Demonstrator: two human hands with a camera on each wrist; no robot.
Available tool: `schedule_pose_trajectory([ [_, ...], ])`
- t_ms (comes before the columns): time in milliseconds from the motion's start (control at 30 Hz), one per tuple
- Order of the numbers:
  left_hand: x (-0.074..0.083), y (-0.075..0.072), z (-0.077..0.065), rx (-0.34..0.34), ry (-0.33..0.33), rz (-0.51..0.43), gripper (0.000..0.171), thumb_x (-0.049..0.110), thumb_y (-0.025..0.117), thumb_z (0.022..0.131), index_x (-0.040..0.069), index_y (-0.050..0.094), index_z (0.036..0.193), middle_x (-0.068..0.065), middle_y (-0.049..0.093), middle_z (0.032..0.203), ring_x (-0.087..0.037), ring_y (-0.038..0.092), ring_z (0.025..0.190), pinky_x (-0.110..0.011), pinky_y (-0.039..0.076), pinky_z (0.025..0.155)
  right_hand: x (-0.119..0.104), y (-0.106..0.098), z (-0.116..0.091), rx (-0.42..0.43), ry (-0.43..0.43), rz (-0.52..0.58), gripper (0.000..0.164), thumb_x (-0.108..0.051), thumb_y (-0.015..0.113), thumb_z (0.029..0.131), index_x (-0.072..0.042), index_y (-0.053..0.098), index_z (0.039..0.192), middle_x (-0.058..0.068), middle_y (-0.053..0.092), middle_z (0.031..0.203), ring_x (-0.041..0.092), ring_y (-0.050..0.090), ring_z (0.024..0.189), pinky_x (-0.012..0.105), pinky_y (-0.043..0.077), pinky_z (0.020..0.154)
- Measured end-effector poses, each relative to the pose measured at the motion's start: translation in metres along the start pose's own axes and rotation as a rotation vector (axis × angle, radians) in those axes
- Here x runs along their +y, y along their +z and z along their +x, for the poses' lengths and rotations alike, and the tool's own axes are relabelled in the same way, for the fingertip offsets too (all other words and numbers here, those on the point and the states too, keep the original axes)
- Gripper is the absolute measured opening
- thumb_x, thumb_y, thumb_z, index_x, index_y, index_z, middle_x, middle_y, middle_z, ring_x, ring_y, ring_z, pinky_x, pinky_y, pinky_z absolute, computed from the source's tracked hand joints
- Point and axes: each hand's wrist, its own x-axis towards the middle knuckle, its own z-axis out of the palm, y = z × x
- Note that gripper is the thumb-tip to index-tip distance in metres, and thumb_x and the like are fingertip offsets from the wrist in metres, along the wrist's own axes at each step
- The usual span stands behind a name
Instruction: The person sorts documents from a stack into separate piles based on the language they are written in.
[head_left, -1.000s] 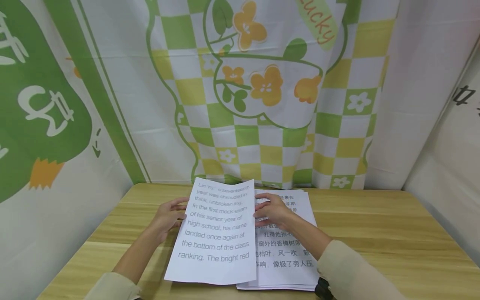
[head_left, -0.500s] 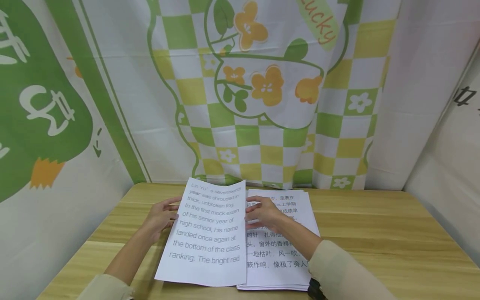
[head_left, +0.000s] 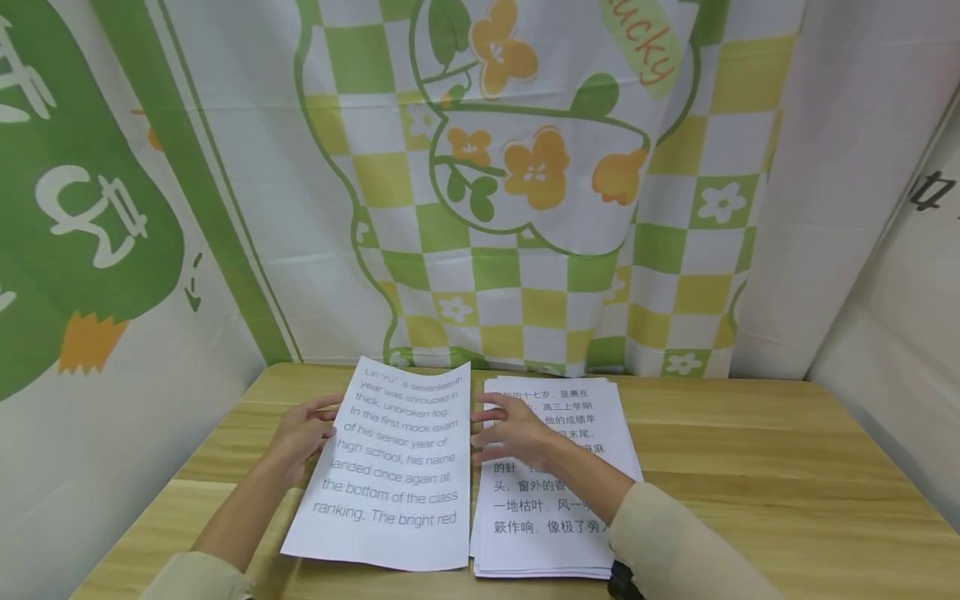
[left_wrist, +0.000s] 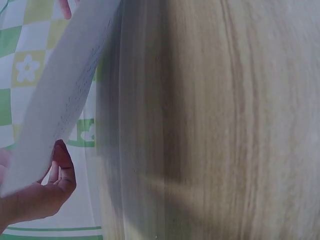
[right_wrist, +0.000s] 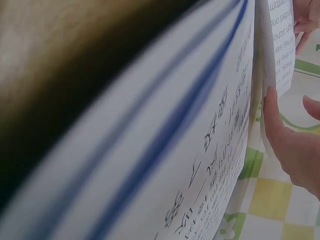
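Note:
A white sheet of paper with large English print is raised, curved and tilted, left of a stack of pages printed in Chinese. My left hand holds the sheet by its left edge; some fingertips are hidden behind the paper. In the left wrist view, fingers bend around that edge. Across from it, my right hand hovers over the stack, fingers spread and their tips at the sheet's right edge. The right wrist view has one straight finger meeting the edge, with another digit standing apart.
A wooden table carries the papers, its surface extending to both sides. Behind its far edge hangs a curtain with green and yellow checks and flowers. White cloth walls close in the left and right.
Both hands have moved left together with the English sheet. It has slid off from over the stack, and more of the Chinese print shows, with a narrow gap between.

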Motion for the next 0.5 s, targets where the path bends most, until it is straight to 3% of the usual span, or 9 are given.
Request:
schedule_pose_trajectory([
  [200,-0.001,-0.005,0.002,0.031,-0.006,0.01,0.06,-0.014,0.043,0.092,-0.009,0.04,0.152,-0.033,0.05,0.141,-0.01,0.061,0.085,-0.022,0.054,0.069,-0.001,0.008,-0.001,-0.053,0.025,-0.005,0.086,0.017,0.064,0.086,0.0,0.026,0.161,0.029,0.042,0.153,0.039,0.067,0.112,0.051,0.061,0.093],
  [500,-0.003,-0.011,0.004,0.073,-0.044,0.075,0.053,-0.009,0.044,0.095,-0.011,0.045,0.148,-0.033,0.051,0.139,-0.025,0.062,0.095,-0.026,0.055,0.07,0.001,0.015,0.0,-0.095,0.052,-0.035,0.091,0.018,0.064,0.084,-0.002,0.023,0.163,0.031,0.036,0.156,0.045,0.063,0.118,0.05,0.061,0.092],
])
